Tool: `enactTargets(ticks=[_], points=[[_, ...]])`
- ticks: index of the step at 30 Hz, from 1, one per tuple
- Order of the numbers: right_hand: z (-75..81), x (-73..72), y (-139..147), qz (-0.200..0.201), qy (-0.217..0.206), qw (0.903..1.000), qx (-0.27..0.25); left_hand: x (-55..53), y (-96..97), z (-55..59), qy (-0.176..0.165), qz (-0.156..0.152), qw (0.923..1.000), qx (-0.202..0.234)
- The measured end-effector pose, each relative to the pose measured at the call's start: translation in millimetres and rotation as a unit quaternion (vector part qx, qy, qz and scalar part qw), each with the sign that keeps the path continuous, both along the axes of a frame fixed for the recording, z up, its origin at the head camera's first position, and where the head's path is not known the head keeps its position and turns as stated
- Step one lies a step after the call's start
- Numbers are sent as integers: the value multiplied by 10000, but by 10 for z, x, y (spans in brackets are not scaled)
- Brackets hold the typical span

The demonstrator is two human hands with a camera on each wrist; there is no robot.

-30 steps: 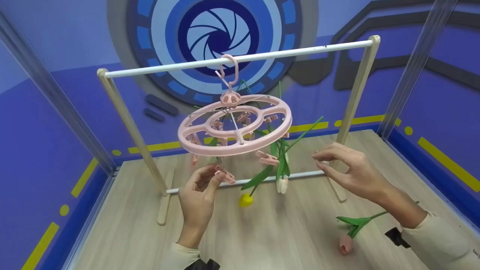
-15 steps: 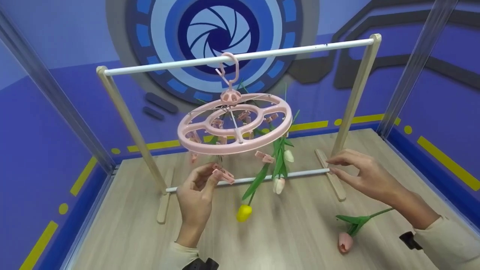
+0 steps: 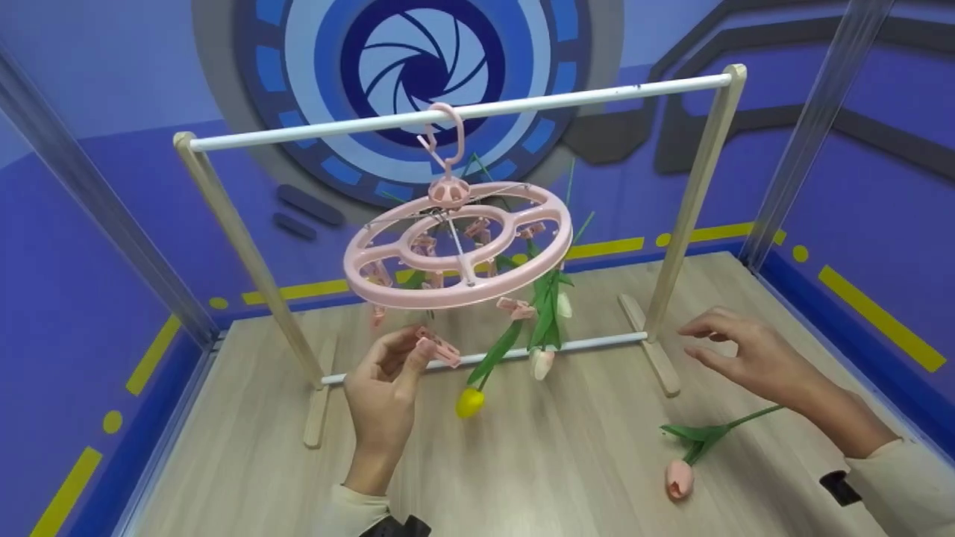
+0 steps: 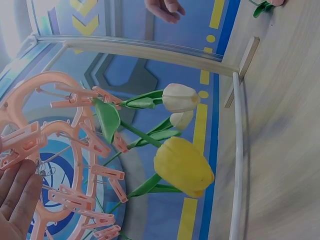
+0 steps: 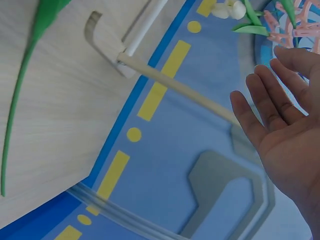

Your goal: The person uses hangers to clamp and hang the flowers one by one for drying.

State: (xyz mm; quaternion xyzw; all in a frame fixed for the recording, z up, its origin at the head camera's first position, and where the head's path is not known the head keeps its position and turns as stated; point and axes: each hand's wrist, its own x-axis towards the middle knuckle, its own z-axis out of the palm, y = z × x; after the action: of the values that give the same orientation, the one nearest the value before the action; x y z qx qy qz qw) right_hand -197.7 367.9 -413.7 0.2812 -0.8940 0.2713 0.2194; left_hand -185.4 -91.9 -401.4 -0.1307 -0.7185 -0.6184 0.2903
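Observation:
My left hand [image 3: 383,406] pinches a pink clothespin [image 3: 440,348] that hangs below the front of a round pink drying hanger [image 3: 459,298]. The left wrist view shows more pink clips [image 4: 72,197] around the ring. Yellow [image 3: 470,402] and white tulips [image 3: 542,364] hang heads down from clips on the right side of the hanger. My right hand [image 3: 753,362] is held in the air to the right of the stand, fingers relaxed, holding nothing. Below it a pink tulip [image 3: 679,479] lies on the table, its green stem pointing back right.
The hanger hooks over the white top bar [image 3: 597,95] of a stand with wooden uprights [image 3: 694,201]. A lower white bar [image 3: 597,344] joins its feet near the wooden table [image 3: 559,462]. Blue-purple printed panels [image 3: 888,224] enclose the back and sides.
My right hand has moved to the right, away from the hanging tulips. The yellow tulip sways below the hanger. My left hand keeps its pinch on the clothespin.

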Motion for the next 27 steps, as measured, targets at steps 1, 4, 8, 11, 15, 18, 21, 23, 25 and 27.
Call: enactTargets(ticks=[1, 4, 8, 11, 15, 18, 21, 23, 25, 27], points=[[-21, 1, 30, -10, -23, 10000, 11, -3, -1, 0, 21, -5, 10000, 5], [-76, 11, 107, -80, -129, 9999, 52, -8, -2, -5, 51, -3, 10000, -4], [-147, 27, 193, -243, -346, 9989, 216, -11, -5, -20, 89, 30, 10000, -22], [-204, 37, 263, -338, -590, 9971, 328, -9, -6, -30, 162, 42, 9999, -37], [-286, 44, 372, -409, -841, 9945, 465, -8, -5, -36, 182, 21, 9998, -28], [-349, 44, 458, -458, -1039, 9920, 559, -11, -4, -36, 151, 5, 9999, -10], [-405, 47, 538, -539, -1362, 9871, 648, -13, -2, -39, 147, -7, 9999, 8], [-443, 47, 584, -582, -1675, 9819, 670, -16, 0, -41, 131, 2, 9999, 5], [-486, 52, 628, -615, -1936, 9767, 697, -24, 0, -40, 96, 30, 9999, -15], [-542, 62, 672, -620, -2112, 9726, 741, -39, -1, -40, 18, 33, 10000, 1]])
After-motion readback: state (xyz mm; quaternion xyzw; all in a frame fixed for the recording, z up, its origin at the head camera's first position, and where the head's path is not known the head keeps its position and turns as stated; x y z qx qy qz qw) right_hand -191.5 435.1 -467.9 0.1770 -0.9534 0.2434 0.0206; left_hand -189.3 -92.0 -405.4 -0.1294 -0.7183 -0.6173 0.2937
